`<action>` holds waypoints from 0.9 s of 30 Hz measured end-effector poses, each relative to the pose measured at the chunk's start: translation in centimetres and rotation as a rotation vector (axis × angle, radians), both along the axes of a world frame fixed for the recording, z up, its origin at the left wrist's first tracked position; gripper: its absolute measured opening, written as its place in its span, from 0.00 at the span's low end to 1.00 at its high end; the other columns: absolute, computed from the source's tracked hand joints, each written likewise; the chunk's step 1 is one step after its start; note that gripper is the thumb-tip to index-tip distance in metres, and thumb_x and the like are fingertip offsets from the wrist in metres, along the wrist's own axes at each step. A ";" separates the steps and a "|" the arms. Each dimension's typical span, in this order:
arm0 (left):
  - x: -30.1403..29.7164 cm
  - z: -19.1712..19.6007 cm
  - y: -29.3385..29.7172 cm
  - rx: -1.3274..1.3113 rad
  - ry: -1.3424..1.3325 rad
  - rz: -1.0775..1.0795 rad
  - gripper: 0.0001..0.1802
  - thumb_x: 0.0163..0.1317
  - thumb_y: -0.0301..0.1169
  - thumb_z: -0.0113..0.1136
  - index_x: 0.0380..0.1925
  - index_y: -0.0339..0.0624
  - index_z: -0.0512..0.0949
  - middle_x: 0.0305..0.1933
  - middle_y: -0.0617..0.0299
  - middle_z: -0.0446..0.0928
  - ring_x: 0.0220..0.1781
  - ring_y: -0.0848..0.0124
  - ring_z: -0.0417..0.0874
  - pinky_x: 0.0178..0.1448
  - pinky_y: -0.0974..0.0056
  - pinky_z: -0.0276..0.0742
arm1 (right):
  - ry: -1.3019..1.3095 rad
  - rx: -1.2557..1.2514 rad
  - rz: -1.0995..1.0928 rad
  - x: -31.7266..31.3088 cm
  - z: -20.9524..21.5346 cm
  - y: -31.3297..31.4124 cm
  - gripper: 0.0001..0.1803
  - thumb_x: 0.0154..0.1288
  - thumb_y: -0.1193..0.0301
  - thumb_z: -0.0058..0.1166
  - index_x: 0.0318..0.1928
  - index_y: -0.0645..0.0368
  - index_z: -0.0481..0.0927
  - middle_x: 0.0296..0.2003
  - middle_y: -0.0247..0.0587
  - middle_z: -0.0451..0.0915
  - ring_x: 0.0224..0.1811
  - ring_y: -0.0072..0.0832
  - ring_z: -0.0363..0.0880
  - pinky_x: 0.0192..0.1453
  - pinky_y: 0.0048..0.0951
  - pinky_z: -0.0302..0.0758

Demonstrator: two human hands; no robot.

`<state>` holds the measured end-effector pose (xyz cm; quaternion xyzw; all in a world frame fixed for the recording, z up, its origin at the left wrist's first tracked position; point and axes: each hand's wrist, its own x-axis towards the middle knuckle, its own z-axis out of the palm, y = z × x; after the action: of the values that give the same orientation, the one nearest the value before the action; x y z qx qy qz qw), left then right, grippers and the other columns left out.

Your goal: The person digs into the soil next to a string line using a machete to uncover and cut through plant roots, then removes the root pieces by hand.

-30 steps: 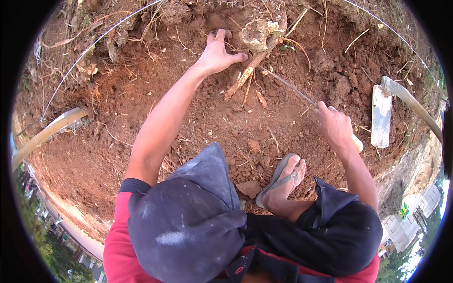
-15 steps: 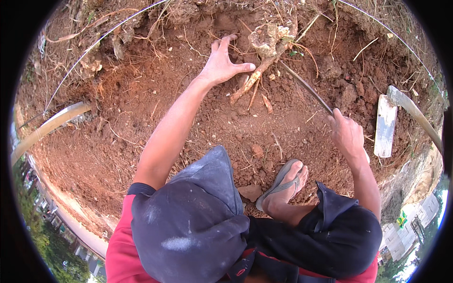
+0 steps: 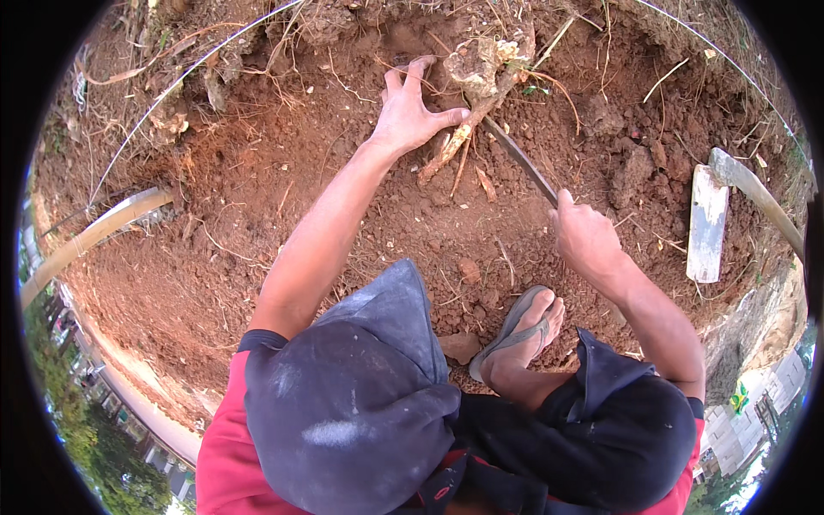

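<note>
A knobby stump [image 3: 472, 70] with pale cut patches sits in the reddish soil at the far middle. From it a thick root [image 3: 448, 153], its bark partly stripped to yellowish wood, slants down toward me. My left hand [image 3: 410, 116] is spread beside the stump, its thumb tip at the root and its fingers against the dirt. My right hand [image 3: 587, 235] is closed round the handle end of a machete [image 3: 522, 161]. The dark, narrow blade points up and left, its far end at the root's right side; whether it touches cannot be told.
A hoe [image 3: 707, 225] with a worn flat blade lies at the right. A curved wooden strip [image 3: 99, 225] juts in at the left. My sandalled foot [image 3: 522, 333] stands on the soil beside a flat stone [image 3: 460, 347]. Thin roots and loose clods are scattered around.
My right hand and the machete have moved left, bringing the blade's far end closer along the root. My left hand stays nearly in place beside the stump.
</note>
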<state>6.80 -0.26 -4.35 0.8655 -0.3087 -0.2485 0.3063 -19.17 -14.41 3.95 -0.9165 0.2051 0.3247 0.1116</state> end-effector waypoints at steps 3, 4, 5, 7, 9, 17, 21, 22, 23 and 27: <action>0.3 -0.1 -0.4 -0.015 -0.027 -0.036 0.61 0.40 0.57 0.76 0.71 0.58 0.51 0.65 0.34 0.52 0.68 0.35 0.58 0.70 0.42 0.64 | -0.069 -0.149 0.149 0.8 -2.2 -8.3 0.12 0.72 0.62 0.45 0.44 0.57 0.66 0.25 0.50 0.81 0.29 0.49 0.83 0.31 0.47 0.80; 0.1 0.5 -1.0 0.013 0.027 -0.049 0.60 0.42 0.56 0.76 0.71 0.56 0.50 0.65 0.34 0.52 0.69 0.35 0.57 0.70 0.42 0.63 | -0.107 -0.185 0.237 1.1 -2.6 -10.8 0.11 0.72 0.61 0.46 0.44 0.55 0.66 0.24 0.48 0.81 0.29 0.47 0.83 0.30 0.46 0.79; 0.1 0.8 -1.1 0.009 0.034 -0.055 0.60 0.43 0.56 0.76 0.71 0.55 0.50 0.65 0.33 0.52 0.69 0.35 0.59 0.70 0.42 0.64 | -0.164 -0.220 0.330 1.8 -2.6 -12.5 0.11 0.72 0.61 0.46 0.44 0.53 0.67 0.23 0.47 0.81 0.28 0.46 0.83 0.29 0.45 0.78; 0.5 1.2 -0.8 0.011 0.043 -0.061 0.60 0.44 0.55 0.76 0.71 0.53 0.49 0.64 0.32 0.52 0.68 0.35 0.61 0.70 0.43 0.64 | -0.213 -0.247 0.414 3.0 -2.3 -13.7 0.10 0.72 0.61 0.46 0.44 0.53 0.67 0.23 0.46 0.81 0.28 0.45 0.83 0.28 0.45 0.77; 0.8 2.2 -1.1 0.040 0.095 -0.088 0.57 0.47 0.48 0.74 0.71 0.51 0.48 0.64 0.30 0.52 0.64 0.37 0.67 0.70 0.49 0.66 | -0.232 -0.275 0.468 3.6 -2.0 -13.8 0.10 0.71 0.61 0.46 0.43 0.53 0.67 0.23 0.45 0.81 0.27 0.45 0.83 0.28 0.44 0.77; 0.5 1.5 2.5 -0.054 -0.162 -0.083 0.29 0.51 0.36 0.63 0.56 0.45 0.73 0.56 0.44 0.70 0.55 0.47 0.77 0.62 0.52 0.75 | -0.039 0.026 0.065 0.2 1.5 -5.2 0.12 0.72 0.63 0.46 0.45 0.57 0.64 0.25 0.55 0.79 0.31 0.57 0.80 0.36 0.55 0.76; 2.5 1.7 4.7 0.071 -0.282 -0.070 0.22 0.52 0.30 0.57 0.51 0.51 0.78 0.52 0.51 0.74 0.54 0.53 0.77 0.58 0.51 0.75 | -0.050 0.296 -0.281 -4.9 2.0 -2.6 0.13 0.72 0.63 0.46 0.45 0.60 0.66 0.27 0.63 0.78 0.35 0.64 0.77 0.39 0.59 0.71; 2.3 1.7 5.0 0.174 -0.425 -0.060 0.24 0.52 0.31 0.58 0.53 0.52 0.77 0.54 0.49 0.72 0.57 0.51 0.74 0.60 0.48 0.72 | -0.062 0.287 -0.323 -5.7 2.0 -1.9 0.13 0.72 0.63 0.46 0.44 0.61 0.67 0.26 0.63 0.78 0.35 0.63 0.77 0.38 0.58 0.71; 1.7 2.2 4.9 0.274 -0.567 -0.046 0.26 0.53 0.32 0.58 0.56 0.54 0.75 0.57 0.48 0.70 0.60 0.49 0.72 0.62 0.45 0.70 | -0.074 0.273 -0.363 -6.5 2.2 -1.4 0.13 0.72 0.63 0.47 0.43 0.61 0.67 0.26 0.63 0.78 0.35 0.63 0.77 0.38 0.57 0.71; -1.4 1.9 3.6 -0.019 -0.517 0.012 0.32 0.57 0.49 0.64 0.61 0.55 0.72 0.62 0.48 0.67 0.63 0.52 0.68 0.65 0.46 0.64 | -0.227 0.321 -0.521 -7.5 2.2 0.6 0.12 0.71 0.64 0.49 0.41 0.62 0.70 0.24 0.61 0.76 0.32 0.61 0.77 0.34 0.50 0.71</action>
<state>5.42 3.38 -2.45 0.8992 -0.3739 -0.0143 0.2267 -26.71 -13.78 6.18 -0.8342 0.3654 0.2092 0.3562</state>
